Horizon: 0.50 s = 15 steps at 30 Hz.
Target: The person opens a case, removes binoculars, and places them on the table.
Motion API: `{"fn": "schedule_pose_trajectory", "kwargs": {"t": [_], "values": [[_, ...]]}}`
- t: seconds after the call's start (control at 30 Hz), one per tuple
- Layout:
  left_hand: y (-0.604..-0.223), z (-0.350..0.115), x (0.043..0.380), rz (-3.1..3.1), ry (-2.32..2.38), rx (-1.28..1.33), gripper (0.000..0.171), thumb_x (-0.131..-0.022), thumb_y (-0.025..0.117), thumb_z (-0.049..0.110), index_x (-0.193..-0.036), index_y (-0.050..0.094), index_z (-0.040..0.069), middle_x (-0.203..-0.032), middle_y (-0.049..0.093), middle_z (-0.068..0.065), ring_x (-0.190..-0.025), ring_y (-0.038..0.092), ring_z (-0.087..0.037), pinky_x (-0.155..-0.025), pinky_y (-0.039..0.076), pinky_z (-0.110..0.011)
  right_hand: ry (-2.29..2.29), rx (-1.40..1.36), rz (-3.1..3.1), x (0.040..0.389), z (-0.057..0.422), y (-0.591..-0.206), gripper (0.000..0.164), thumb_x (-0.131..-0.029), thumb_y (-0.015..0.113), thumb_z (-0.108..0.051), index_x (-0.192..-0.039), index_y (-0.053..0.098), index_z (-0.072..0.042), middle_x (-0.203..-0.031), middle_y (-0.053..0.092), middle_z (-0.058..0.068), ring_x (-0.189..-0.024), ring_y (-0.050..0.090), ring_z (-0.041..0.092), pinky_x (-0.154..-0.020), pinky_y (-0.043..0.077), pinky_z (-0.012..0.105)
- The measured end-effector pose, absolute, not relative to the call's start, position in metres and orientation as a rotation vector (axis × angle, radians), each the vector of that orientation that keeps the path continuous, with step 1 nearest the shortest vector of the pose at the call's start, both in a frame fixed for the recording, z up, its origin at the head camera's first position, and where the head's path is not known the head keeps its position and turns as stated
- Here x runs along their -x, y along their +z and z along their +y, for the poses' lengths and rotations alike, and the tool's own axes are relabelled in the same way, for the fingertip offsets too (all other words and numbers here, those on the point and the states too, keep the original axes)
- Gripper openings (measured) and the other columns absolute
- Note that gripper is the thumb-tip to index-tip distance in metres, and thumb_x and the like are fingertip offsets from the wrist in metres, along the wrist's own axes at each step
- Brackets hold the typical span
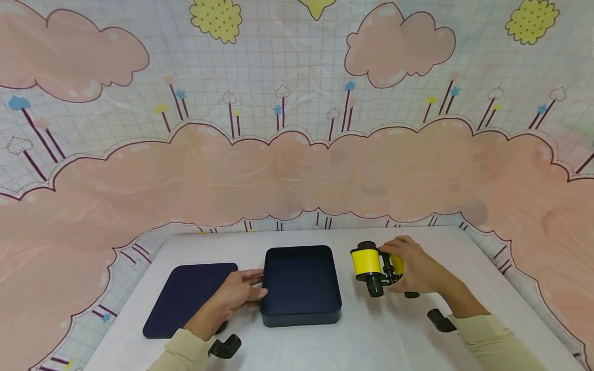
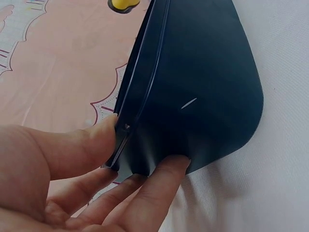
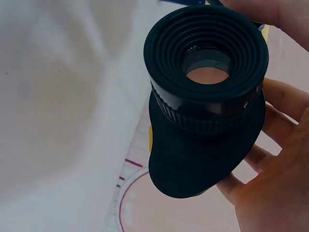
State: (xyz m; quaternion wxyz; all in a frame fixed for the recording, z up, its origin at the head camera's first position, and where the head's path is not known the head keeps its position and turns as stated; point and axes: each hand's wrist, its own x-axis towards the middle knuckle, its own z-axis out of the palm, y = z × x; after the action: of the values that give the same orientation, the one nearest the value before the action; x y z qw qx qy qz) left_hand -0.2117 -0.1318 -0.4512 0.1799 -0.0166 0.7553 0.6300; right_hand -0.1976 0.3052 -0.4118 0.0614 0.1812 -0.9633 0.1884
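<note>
My right hand (image 1: 415, 265) grips a pair of yellow-and-black binoculars (image 1: 366, 262) by the right barrel, above the table to the right of the box. In the right wrist view a black eyepiece (image 3: 207, 111) fills the middle, with fingers curled along its far side. My left hand (image 1: 238, 293) rests its fingertips and thumb against the left side of a dark navy open box (image 1: 301, 319). Seen from the left wrist, the thumb lies at the box rim and the other fingertips touch the outer wall (image 2: 207, 72). Nothing shows inside the box.
A flat navy lid (image 1: 185, 293) lies left of the box, partly covered by my left forearm. The white table (image 1: 371, 345) ends at a patterned cloth backdrop (image 1: 297, 175). Black wrist-camera mounts (image 1: 226, 346) hang beside both sleeves.
</note>
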Motion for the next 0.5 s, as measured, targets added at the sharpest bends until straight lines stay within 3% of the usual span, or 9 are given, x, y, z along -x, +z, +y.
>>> {"fn": "schedule_pose_trajectory", "kwargs": {"t": [0.5], "values": [[-0.4502,-0.1321,0.2119,2.133,1.765,0.038,0.069,-0.09,0.071,-0.011,-0.153,0.044,-0.006,-0.158,0.042,-0.033,-0.138,0.056,-0.047,-0.101,0.055,-0.062,0.576,-0.565,-2.924,0.1988,0.306,-0.4209,0.088,-0.061,0.098,-0.029,-0.14,0.064,-0.007,-0.142,0.061,0.017,-0.135,0.047,0.045,-0.102,0.05,0.071]]}}
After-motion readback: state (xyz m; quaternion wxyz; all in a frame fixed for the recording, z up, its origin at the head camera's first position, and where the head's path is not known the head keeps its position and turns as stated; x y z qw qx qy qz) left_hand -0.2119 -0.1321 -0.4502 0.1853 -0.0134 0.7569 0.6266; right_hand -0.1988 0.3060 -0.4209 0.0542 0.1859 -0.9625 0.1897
